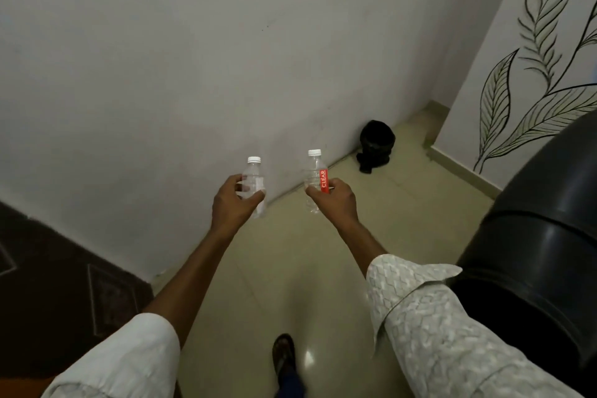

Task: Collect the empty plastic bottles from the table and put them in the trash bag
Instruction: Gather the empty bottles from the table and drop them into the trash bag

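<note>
My left hand (233, 200) grips a clear plastic bottle (255, 176) with a white cap, held upright in front of the grey wall. In my right hand (334, 202) is a second clear bottle (315, 171), also upright, with a white cap and a red label. Both arms reach forward at about the same height, the bottles apart. A black trash bag (376, 145) sits open on the floor against the wall, ahead and to the right of both hands.
A large black barrel (542, 236) fills the right side. A dark brown wooden door (64, 284) is at lower left. A white wall with painted leaves (523, 81) stands at right. Beige tiled floor (290, 268) leads to the bag; my sandalled foot (283, 355) is below.
</note>
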